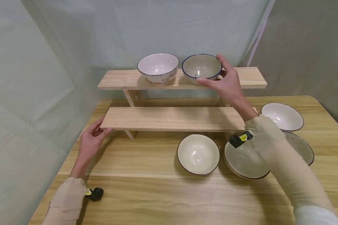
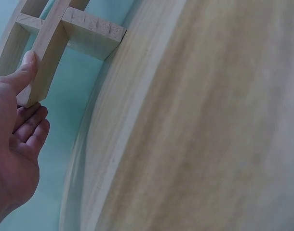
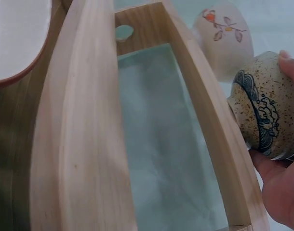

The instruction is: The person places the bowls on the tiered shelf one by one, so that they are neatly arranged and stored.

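Note:
On the upper board of a two-tier wooden stand (image 1: 169,118), my right hand (image 1: 231,86) grips a speckled bowl (image 1: 202,67) with a blue rim, thumb at its front and fingers at its right side. The right wrist view shows dark wave patterns on this bowl (image 3: 267,106), with my hand (image 3: 284,187) around it. Just left of it sits a white bowl (image 1: 158,67) with a floral pattern. My left hand (image 1: 91,142) pinches the left end of the lower board; the left wrist view shows the thumb of this hand (image 2: 14,139) against the board (image 2: 48,62).
A cream bowl (image 1: 198,154) stands on the wooden table (image 1: 146,200) in front of the stand. To its right are stacked bowls (image 1: 246,161), a grey bowl (image 1: 301,147) partly behind my right sleeve, and a white bowl (image 1: 283,116) farther back. Pale sheeting hangs behind.

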Demonstrator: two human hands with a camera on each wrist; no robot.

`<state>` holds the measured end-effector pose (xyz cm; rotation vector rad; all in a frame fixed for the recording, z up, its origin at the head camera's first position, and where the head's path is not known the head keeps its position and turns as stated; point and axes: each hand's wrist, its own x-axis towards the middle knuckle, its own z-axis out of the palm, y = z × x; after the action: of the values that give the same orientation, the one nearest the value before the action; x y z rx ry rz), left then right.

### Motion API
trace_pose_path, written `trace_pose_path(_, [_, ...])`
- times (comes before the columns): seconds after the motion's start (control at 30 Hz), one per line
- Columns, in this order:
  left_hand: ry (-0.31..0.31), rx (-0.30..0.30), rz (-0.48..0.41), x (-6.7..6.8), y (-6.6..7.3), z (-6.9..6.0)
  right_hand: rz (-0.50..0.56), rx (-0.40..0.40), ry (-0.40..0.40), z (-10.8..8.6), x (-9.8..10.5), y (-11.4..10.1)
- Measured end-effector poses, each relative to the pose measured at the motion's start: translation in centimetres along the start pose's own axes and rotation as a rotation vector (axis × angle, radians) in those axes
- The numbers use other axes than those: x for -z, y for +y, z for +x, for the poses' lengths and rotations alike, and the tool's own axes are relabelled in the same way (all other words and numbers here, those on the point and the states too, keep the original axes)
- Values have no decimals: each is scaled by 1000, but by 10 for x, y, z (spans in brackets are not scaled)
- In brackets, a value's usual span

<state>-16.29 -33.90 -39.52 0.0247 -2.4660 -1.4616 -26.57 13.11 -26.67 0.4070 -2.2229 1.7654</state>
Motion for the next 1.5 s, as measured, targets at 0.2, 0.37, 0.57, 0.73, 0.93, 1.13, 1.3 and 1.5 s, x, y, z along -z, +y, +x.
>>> trace_pose_path(0.2, [9,6,15,0,1,-1,-55,-49,-29,2,0,-5])
trace_pose_path(0.37, [15,4,10,1,0,-1,-105,-92,-61,5,0,-9])
trace_pose_path(0.57, [22,7,6,2,-1,-1,-139,-123,-90,9,-1,-12])
trace_pose_path(0.73, [22,9,-8,2,-1,-1,-139,-101,-96,7,4,-15])
trace_pose_path(0.93, [19,7,-33,1,-1,0,-151,-16,-64,-3,19,-23])
trace_pose_path(1.13, [27,5,-47,0,0,0,-132,69,-25,-20,40,-23])
trace_pose_path(1.3, [27,4,-55,1,1,-1,-109,107,-9,-38,57,-17])
trace_pose_path(1.5, [23,-2,-39,2,0,-1,-139,127,-6,-60,79,-11])
